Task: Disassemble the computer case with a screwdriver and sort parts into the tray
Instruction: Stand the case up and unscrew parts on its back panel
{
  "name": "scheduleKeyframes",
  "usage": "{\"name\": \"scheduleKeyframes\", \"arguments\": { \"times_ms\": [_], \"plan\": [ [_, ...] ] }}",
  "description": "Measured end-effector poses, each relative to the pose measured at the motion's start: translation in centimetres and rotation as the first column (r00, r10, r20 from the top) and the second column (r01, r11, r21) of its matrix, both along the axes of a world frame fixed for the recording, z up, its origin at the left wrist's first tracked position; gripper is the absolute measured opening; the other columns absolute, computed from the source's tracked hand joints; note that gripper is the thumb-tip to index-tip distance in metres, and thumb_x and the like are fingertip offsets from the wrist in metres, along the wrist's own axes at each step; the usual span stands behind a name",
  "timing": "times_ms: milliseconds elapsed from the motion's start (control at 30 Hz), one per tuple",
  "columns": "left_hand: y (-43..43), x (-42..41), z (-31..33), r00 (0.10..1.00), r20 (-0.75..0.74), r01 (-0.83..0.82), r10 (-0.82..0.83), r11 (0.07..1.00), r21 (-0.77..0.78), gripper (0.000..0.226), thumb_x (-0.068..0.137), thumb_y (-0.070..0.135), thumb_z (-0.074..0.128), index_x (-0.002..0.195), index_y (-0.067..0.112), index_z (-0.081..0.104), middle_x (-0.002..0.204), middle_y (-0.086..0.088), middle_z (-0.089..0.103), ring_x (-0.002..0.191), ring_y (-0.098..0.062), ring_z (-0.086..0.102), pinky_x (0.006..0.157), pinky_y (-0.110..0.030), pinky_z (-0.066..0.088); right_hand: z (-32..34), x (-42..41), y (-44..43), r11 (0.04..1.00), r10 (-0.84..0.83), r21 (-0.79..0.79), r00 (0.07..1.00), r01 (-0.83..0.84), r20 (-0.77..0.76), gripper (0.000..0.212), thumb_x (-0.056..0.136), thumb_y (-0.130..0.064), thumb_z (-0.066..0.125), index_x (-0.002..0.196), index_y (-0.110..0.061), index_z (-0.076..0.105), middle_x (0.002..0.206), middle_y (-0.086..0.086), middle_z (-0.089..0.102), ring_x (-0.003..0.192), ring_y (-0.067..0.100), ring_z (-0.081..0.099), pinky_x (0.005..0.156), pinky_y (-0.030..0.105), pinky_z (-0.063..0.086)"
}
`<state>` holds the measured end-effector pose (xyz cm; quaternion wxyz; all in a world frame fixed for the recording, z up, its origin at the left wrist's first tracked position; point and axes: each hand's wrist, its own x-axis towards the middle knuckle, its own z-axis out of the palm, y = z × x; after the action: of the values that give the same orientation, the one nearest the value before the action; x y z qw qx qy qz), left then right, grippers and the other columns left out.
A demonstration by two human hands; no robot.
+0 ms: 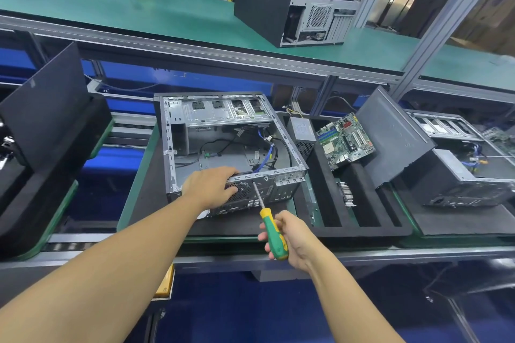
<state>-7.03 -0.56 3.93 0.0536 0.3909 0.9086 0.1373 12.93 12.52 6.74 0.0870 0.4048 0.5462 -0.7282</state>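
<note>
Unscrewing the rear panel, I reckon: left hand point(211, 186) grips the computer case point(195, 113), right hand point(292, 239) fingers wrap the screwdriver point(274, 235), whose tip next needs seating squarely.

Nothing legible. Label point(302, 128) on the power supply point(306, 146) and sticker point(255, 155) inside the computer case point(220, 110) were too small to read.

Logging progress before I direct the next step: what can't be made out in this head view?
Head view only:
- Tip of the screwdriver: too small to tell whether it sits in a screw on the computer case.
- The fan grille: partly covered by the left hand.
- Slots of the tray beneath the leaning side panel: hidden by it.
- The second case at right: cut off by the frame edge.
</note>
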Motion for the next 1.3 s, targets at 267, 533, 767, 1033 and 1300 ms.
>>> {"name": "scheduleKeyframes", "arguments": {
  "times_ms": [267, 533, 767, 1033, 1300],
  "plan": [
    [-0.2, 0.6, 0.1, 0.995, -0.092, 0.047, -0.043, 0.998, 0.038, 0.051, 0.092, 0.043, 0.054, 0.141, 0.033, 0.044, 0.138, 0.010, 0.055, 0.124, -0.020, 0.054, 0.093, -0.040, 0.049, -1.5, 0.8, 0.0, 0.988, 0.013, 0.156, 0.996, 0.000, -0.083, 0.010, 0.097, -0.012, 0.063, 0.104, -0.006, 0.062, 0.093, 0.011, 0.065, 0.061, 0.017, 0.061, 0.070, 0.042, 0.060],
    [0.8, 5.9, -0.8, 0.995, 0.087, -0.003, -0.042, 0.885, 0.465, 0.004, 0.088, 0.018, 0.056, 0.088, 0.017, 0.059, 0.080, 0.003, 0.064, 0.075, -0.025, 0.059, 0.066, -0.039, 0.050, -1.7, 0.6, -0.2, 0.965, -0.036, 0.256, 0.993, 0.063, -0.109, 0.024, 0.091, -0.013, 0.068, 0.109, -0.016, 0.052, 0.097, 0.011, 0.061, 0.060, 0.014, 0.059, 0.048, 0.028, 0.047],
    [4.5, 8.5, -0.5, 0.155, 0.980, -0.633, -0.121, 0.750, 0.193, 0.039, 0.088, 0.041, 0.072, 0.098, 0.003, 0.069, 0.086, -0.008, 0.068, 0.073, -0.018, 0.069, 0.070, -0.032, 0.060, -1.4, 0.5, -0.2, 0.961, -0.005, 0.276, 0.999, 0.014, -0.032, 0.018, 0.097, -0.015, 0.046, 0.108, -0.011, 0.059, 0.088, 0.013, 0.062, 0.071, 0.021, 0.065, 0.056, 0.034, 0.054],
    [5.1, 8.2, -0.1, -0.024, 0.974, -0.754, -0.226, 0.644, 0.131, 0.021, 0.087, 0.012, 0.074, 0.100, -0.001, 0.065, 0.085, -0.012, 0.070, 0.079, -0.020, 0.067, 0.072, -0.034, 0.060, -0.6, 1.7, 0.2, 0.991, -0.132, -0.039, 0.982, 0.127, -0.138, 0.030, 0.101, -0.024, 0.059, 0.118, 0.000, 0.060, 0.090, 0.017, 0.065, 0.069, 0.022, 0.065, 0.058, 0.035, 0.057],
    [4.4, 7.8, 0.0, -0.094, 0.936, -0.722, -0.339, 0.670, 0.170, 0.012, 0.093, 0.008, 0.065, 0.100, -0.002, 0.067, 0.086, -0.012, 0.073, 0.079, -0.020, 0.074, 0.066, -0.029, 0.061, -1.0, 3.0, -0.3, 0.961, -0.127, -0.264, 0.981, 0.084, -0.148, 0.034, 0.108, -0.027, 0.039, 0.106, 0.000, 0.060, 0.070, 0.010, 0.057, 0.050, 0.015, 0.044, 0.040, 0.023, 0.032]
  ]
}}
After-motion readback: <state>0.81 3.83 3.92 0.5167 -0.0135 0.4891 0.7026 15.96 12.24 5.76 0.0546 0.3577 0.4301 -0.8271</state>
